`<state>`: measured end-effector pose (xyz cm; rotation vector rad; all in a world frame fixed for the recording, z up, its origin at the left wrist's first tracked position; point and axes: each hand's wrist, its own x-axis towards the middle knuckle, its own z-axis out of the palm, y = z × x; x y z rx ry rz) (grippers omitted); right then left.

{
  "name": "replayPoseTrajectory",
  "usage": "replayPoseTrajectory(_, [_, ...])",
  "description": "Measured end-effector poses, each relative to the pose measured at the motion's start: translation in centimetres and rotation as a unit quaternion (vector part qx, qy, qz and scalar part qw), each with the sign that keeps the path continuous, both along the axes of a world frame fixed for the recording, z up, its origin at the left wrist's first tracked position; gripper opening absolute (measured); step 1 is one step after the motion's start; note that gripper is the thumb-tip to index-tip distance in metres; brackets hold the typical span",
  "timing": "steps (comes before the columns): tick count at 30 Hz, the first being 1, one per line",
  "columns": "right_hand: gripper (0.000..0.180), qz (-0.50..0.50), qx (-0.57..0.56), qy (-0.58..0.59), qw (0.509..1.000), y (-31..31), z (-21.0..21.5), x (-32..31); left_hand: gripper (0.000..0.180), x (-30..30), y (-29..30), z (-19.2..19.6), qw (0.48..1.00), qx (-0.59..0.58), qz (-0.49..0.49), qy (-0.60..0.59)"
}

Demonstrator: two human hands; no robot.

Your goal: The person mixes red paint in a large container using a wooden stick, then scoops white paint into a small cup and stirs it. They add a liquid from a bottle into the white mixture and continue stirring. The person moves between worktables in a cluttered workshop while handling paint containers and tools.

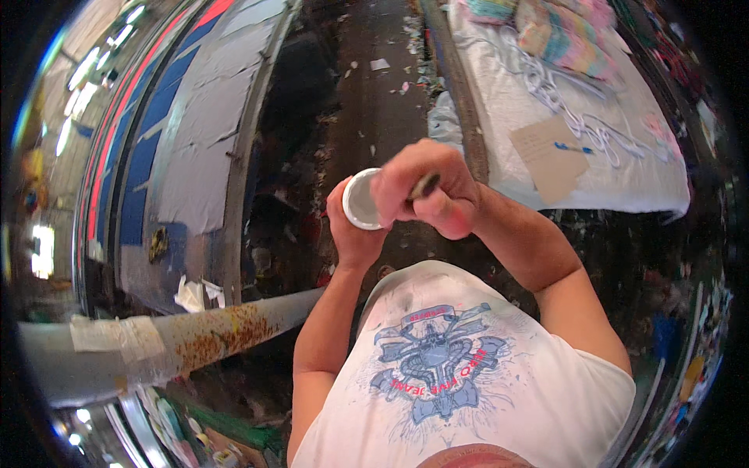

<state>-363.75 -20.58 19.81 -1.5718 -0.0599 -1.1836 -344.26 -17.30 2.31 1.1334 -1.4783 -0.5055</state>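
Note:
In front of my chest my left hand (355, 240) is wrapped round a white cup-like container (349, 204) with a round rim, its mouth facing up. The inside looks pale, and I cannot make out what it contains. My right hand (437, 175) is closed just right of the rim, its fingers overlapping the container's right edge. From that fist pokes the end of a brownish stick-like handle (426, 186) with a dark tip. The handle's other end is hidden behind my fingers.
Left, a long table carries grey fabric (199, 140) and blue pieces (144, 179). A rusty pipe (226, 327) crosses the lower left. Right, a white-covered table (499, 101) holds pastel striped bundles (566, 43), white cord (573, 117), brown cardboard (546, 160) and a blue pen (573, 147). Scraps (379, 64) litter the aisle.

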Motion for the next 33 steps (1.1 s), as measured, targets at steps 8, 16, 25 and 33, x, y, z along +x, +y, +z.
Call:
replayPoseTrajectory(8, [0.054,-0.136,0.104,-0.187,0.967,0.1,-4.1,-1.9,0.101,-3.6,0.6,1.0,0.987,0.066,-0.071,0.126])
replayPoseTrajectory(16, [0.031,-0.491,0.022,0.048,0.87,6.0,-9.7,-10.6,0.091,-2.0,0.1,1.1,0.972,0.168,-0.045,0.158])
replayPoseTrajectory(25, [0.01,-0.721,0.203,0.195,0.633,21.1,-18.7,-17.5,0.086,-1.9,0.1,0.9,0.949,0.232,-0.181,0.114])
replayPoseTrajectory(33, [0.009,-0.742,0.297,0.264,0.539,29.3,-16.9,-11.1,0.091,-5.8,0.9,1.3,0.87,0.324,-0.345,0.141])
